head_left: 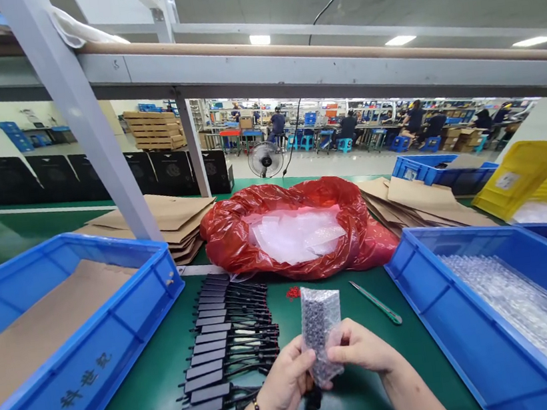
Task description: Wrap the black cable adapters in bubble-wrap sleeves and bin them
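1. Hold the pouch [323,319] nearly upright above the green table [369,397], between both hands, nearer than the red bits [293,292] and just right of the black units [207,392] in their row.
2. Left hand [287,378]: closed on the pouch's lower left side, thumb flat on the front, fingers curled partly out of sight behind. Grip firmly enough to steady, judging by the soft wrap, without crushing the bubbles.
3. Right hand [362,349]: pinching the right edge, thumb across the front. Match the left hand's height to avoid twisting the film.
4. Mind the black end [313,401] showing below the pouch, likely part of the dark shape inside; impossible to tell how far in. Guide gently, no tugging or sharp bending.
5. Steer clear of the knife [377,303], lying beyond the right hand, green end nearer.
6. Use the bare space between left bin [121,349] and right bin [455,322]; avoid brushing the row.
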Tool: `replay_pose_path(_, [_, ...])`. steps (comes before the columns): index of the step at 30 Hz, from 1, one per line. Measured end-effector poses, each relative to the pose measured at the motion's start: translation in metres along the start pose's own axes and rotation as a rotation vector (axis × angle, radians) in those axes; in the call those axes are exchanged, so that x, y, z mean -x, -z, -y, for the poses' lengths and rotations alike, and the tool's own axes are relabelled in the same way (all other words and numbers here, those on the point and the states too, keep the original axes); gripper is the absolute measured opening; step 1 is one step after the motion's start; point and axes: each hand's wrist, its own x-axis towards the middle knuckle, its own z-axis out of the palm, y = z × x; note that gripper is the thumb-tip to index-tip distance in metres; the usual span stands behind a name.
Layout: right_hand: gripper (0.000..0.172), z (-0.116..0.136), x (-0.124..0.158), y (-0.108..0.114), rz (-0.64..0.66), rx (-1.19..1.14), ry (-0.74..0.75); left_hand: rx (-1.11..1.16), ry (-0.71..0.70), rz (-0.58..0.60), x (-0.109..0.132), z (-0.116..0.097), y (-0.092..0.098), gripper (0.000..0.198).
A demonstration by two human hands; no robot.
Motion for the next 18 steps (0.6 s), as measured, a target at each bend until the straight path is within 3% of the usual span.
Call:
replay_pose_path(2, [0.041, -0.001, -0.001, -0.002, -0.019, 0.01, 0.0, -0.052, 0.002, -0.052, -0.001, 0.002, -0.002, 0.036])
replay_pose_path(6, [0.049, -0.006, -0.005, 0.0, -0.299, 0.068, 0.049, -0.099, 0.047, -0.009, 0.0, 0.009, -0.005, 0.037])
replay_pose_path(10, [0.051, -0.01, -0.009, 0.0, -0.311, 0.14, 0.042, -0.09, 0.037, -0.023, 0.001, 0.011, -0.008, 0.031])
replay_pose_path(15, [0.038, -0.007, -0.012, -0.021, -0.382, 0.268, 0.112, -0.005, -0.035, -0.11, 0.0, 0.01, -0.008, 0.034])
replay_pose_path(18, [0.026, -0.001, -0.008, -0.036, -0.494, 0.585, 0.05, -0.005, -0.037, -0.095, 0.0, 0.01, -0.005, 0.036])
